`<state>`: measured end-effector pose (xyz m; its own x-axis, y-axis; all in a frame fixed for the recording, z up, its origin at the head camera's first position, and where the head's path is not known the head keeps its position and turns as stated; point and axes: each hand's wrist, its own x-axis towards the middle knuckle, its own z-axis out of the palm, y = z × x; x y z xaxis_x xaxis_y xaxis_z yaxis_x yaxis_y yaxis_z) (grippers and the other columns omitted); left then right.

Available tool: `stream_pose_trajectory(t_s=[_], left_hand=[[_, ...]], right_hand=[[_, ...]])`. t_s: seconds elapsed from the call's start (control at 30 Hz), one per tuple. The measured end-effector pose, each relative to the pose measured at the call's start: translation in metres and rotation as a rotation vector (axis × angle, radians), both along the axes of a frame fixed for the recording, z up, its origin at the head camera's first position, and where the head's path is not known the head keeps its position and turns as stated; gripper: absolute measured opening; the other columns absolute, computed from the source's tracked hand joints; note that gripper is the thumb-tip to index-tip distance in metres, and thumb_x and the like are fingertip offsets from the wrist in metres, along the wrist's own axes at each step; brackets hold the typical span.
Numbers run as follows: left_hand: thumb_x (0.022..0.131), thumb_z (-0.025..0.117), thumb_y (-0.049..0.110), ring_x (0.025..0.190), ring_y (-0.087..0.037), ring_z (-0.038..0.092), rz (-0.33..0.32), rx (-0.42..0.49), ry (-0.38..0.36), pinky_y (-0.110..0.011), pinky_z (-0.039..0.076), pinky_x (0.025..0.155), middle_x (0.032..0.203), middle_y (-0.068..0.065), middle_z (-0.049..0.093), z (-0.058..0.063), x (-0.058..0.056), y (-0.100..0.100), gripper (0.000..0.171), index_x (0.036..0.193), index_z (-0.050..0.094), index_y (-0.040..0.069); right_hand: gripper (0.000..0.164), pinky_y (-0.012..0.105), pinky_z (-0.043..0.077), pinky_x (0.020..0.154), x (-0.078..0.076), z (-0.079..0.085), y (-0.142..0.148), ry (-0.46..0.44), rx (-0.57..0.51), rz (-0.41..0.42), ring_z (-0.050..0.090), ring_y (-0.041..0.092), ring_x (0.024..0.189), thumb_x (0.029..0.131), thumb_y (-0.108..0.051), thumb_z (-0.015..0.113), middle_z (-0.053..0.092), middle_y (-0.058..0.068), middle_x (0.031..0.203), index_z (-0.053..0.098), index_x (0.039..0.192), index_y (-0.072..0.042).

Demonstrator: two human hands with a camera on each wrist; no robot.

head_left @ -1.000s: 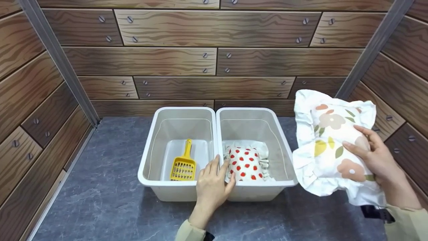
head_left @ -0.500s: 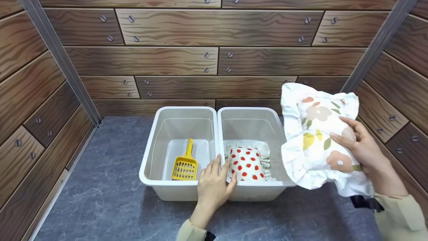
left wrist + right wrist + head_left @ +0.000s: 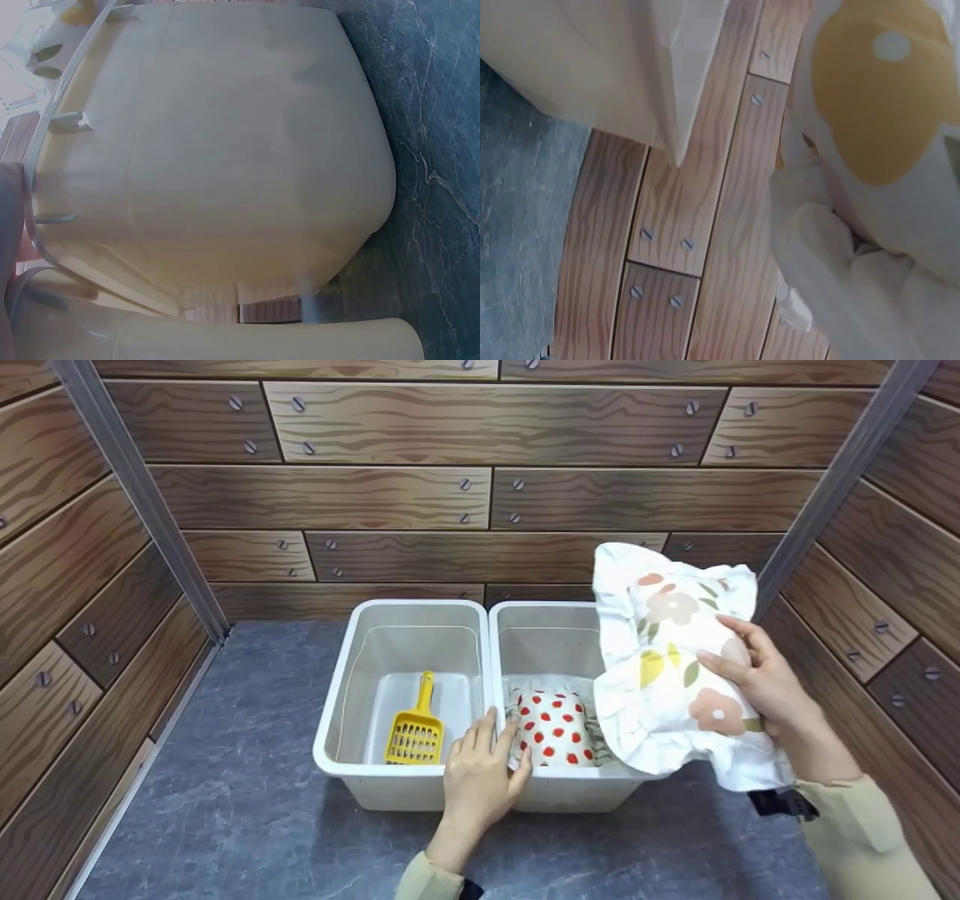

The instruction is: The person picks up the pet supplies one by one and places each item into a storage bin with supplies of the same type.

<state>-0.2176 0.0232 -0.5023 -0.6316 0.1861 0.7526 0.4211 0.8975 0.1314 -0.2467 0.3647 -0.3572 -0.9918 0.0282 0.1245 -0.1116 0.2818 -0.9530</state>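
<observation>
My right hand grips a white ruffled cushion with a flower and leaf print by its right side. It is held up over the right edge of the right bin and covers part of that rim. The cushion's print and frill fill the right side of the right wrist view. My left hand lies over the front rims where the two bins meet, its fingers extended. Inside the right bin lies a smaller cushion with red strawberries. A yellow slotted scoop rests in the left bin.
Both light grey bins stand side by side on a dark marbled surface. Wood-plank panels enclose the back and both sides, with metal corner posts. The bin's outer wall fills most of the left wrist view.
My right hand has carried the flower-print cushion leftward, from beside the right bin to over its right edge. The left hand stays at the bin rims.
</observation>
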Motion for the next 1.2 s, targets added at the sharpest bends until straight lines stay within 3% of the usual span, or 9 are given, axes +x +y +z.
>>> stream_pose_trajectory(t_s=[0.23, 0.87, 1.2], left_hand=[[0.084, 0.066, 0.042, 0.106, -0.028, 0.064, -0.004, -0.002, -0.008, -0.039, 0.052, 0.08, 0.126, -0.014, 0.064, 0.0, 0.0, -0.001, 0.042, 0.119, 0.07, 0.018], [0.084, 0.066, 0.041, 0.106, -0.027, 0.064, -0.001, -0.008, -0.009, -0.039, 0.053, 0.08, 0.126, -0.013, 0.064, -0.001, 0.0, 0.0, 0.042, 0.118, 0.071, 0.017], [0.085, 0.065, 0.043, 0.107, -0.027, 0.064, 0.002, -0.019, 0.009, -0.039, 0.052, 0.08, 0.127, -0.013, 0.064, 0.0, 0.0, 0.0, 0.047, 0.124, 0.067, 0.018]], right_hand=[[0.067, 0.022, 0.051, 0.076, -0.01, -0.008, -0.015, -0.034, 0.112, 0.013, 0.061, 0.008, 0.087, 0.096, -0.029, 0.064, 0.049, 0.008, 0.115, 0.029, 0.152, -0.022], [0.074, 0.025, 0.051, 0.079, -0.035, -0.031, -0.048, -0.16, 0.083, 0.052, 0.062, 0.012, 0.087, 0.094, -0.032, 0.066, 0.046, 0.021, 0.125, 0.024, 0.153, -0.016], [0.078, 0.034, 0.036, 0.1, -0.045, -0.034, -0.061, -0.217, 0.095, 0.069, 0.042, 0.034, 0.123, 0.092, -0.033, 0.067, 0.025, 0.024, 0.15, 0.022, 0.155, -0.018]])
